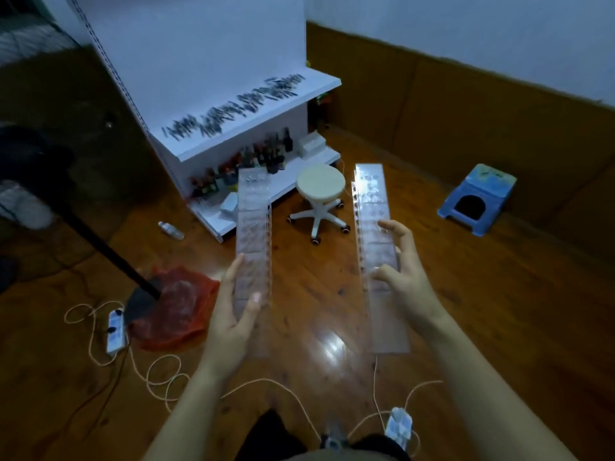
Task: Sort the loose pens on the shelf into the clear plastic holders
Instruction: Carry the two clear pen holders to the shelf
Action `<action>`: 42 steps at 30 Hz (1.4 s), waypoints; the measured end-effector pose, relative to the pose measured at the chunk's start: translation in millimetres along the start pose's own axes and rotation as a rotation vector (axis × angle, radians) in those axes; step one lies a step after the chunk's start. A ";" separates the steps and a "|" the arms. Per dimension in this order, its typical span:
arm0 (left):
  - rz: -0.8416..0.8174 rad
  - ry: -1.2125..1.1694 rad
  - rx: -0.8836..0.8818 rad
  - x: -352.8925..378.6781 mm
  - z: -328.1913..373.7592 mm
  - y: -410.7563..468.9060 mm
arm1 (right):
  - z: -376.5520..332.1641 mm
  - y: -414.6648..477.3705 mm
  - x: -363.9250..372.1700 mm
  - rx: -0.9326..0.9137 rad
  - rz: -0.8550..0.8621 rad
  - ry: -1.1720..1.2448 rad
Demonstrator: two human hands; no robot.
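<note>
Two hands point(233, 314) point(404, 277) each grip a clear holder point(253, 234) point(377, 224)

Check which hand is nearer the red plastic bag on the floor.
Left. The left hand, gripping the left holder, is just right of the red bag, raised above it. The right hand grips the right holder farther right, beyond the left one.

I see my left hand point(234, 307) and right hand point(404, 277) each gripping a clear holder, left holder point(254, 224), right holder point(376, 211), mid-frame; pens point(233, 108) lie on the shelf point(266, 124) upper centre.
</note>
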State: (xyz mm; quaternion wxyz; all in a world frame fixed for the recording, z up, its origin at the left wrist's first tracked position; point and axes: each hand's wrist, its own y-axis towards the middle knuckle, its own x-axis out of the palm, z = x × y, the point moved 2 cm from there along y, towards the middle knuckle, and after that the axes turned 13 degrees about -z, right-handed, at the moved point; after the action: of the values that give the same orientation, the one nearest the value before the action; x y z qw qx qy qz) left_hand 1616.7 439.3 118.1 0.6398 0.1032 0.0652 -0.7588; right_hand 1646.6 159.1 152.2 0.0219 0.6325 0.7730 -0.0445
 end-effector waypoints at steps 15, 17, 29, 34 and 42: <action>-0.295 -0.005 0.108 21.1 -11.8 325.5 | 23.9 238.1 -93.4 0.044 0.188 -0.008; -0.317 -0.021 0.116 20.7 -9.4 373.2 | 20.8 271.5 -109.7 0.071 0.224 -0.021; -0.524 -0.106 0.084 108.3 -1.8 588.3 | 30.1 393.5 -246.9 0.076 0.510 0.015; -0.525 -0.108 0.079 171.1 -5.5 670.0 | 55.6 455.6 -331.1 0.080 0.478 0.060; -0.312 -0.075 0.020 271.5 12.6 800.0 | 50.9 554.2 -505.8 0.098 0.336 0.018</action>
State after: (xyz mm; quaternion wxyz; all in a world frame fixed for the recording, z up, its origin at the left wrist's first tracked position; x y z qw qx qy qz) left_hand 2359.8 38.2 91.7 0.5149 0.0697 0.0487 -0.8530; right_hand 2289.0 -230.8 124.4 -0.0087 0.7536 0.6534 -0.0720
